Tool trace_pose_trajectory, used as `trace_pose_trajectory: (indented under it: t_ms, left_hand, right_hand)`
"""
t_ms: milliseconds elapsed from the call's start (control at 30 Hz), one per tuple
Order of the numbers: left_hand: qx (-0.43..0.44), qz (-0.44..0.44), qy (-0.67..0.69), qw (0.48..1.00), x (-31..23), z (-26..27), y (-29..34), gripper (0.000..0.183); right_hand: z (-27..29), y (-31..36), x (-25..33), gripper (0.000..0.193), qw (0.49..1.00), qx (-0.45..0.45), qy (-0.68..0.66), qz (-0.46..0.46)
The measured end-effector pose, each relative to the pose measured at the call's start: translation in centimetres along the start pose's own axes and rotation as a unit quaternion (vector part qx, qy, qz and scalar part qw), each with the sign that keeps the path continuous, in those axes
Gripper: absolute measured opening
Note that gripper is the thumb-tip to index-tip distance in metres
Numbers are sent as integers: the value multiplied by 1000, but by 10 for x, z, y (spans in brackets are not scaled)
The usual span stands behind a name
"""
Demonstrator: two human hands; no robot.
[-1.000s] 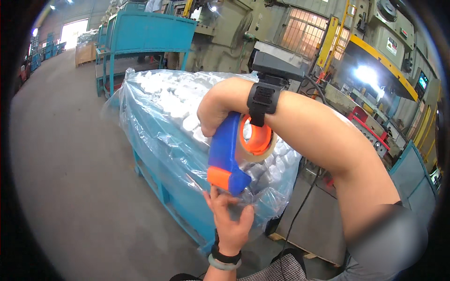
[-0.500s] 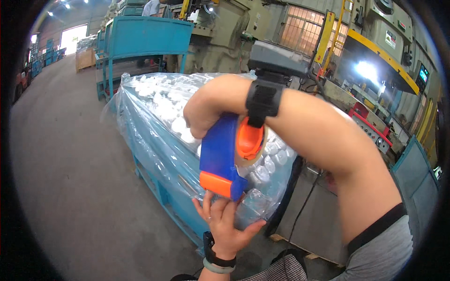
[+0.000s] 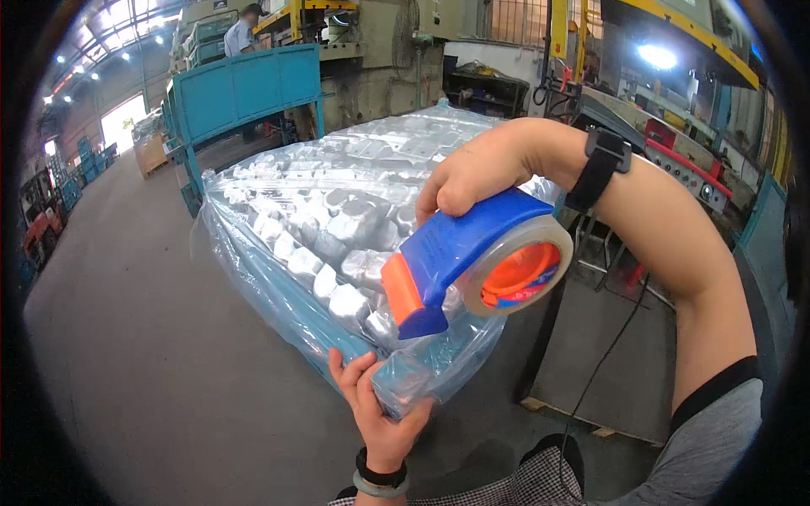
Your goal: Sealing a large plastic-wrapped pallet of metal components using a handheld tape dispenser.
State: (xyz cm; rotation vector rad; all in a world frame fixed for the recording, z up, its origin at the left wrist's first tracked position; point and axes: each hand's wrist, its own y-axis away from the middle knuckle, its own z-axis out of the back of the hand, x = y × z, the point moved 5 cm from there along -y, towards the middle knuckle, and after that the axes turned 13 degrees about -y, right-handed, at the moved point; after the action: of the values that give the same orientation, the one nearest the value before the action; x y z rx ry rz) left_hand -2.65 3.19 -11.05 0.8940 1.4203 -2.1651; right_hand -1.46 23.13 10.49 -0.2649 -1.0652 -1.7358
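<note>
In my right hand (image 3: 481, 173) is a blue and orange tape dispenser (image 3: 472, 244), held by its top with my fingers wrapped over it. A roll of packing tape (image 3: 558, 268) sits on its orange hub. Its orange front end tilts down and left, above the near corner of the load. Clear plastic film (image 3: 283, 297) covers a large bin of silvery metal parts (image 3: 346, 305). Below the dispenser, my left hand (image 3: 381, 415) grips the film's bunched near corner between thumb and fingers. The dispenser and my left hand are apart.
A blue metal stand (image 3: 245, 84) stands behind on the left, with a person (image 3: 240, 34) beyond it. At right are a press with a red-edged control panel (image 3: 688, 173) and a black cable (image 3: 603, 363) hanging to the floor. Grey floor (image 3: 143, 337) runs along the left.
My right hand and the dispenser have moved right, and the dispenser has turned, lifting away from my left hand. The view has shifted, and the left hand stays at the film corner.
</note>
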Motion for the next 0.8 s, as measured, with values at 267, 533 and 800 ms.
trace_pose_trajectory:
  t_ms: [267,533,800]
  left_hand:
    - [5,1,18,1000,9,1,3,60]
    - [-21,26,45,998,3,-2,6,79]
    - [-3,-66,-105,992,5,-10,7,101]
  right_hand:
    - [-42,44,-108,39,965,-51,-245,78]
    - [-198,86,-174,42,922,-42,-380,62]
    - [-428,2,-156,38,470,37,-881,-48]
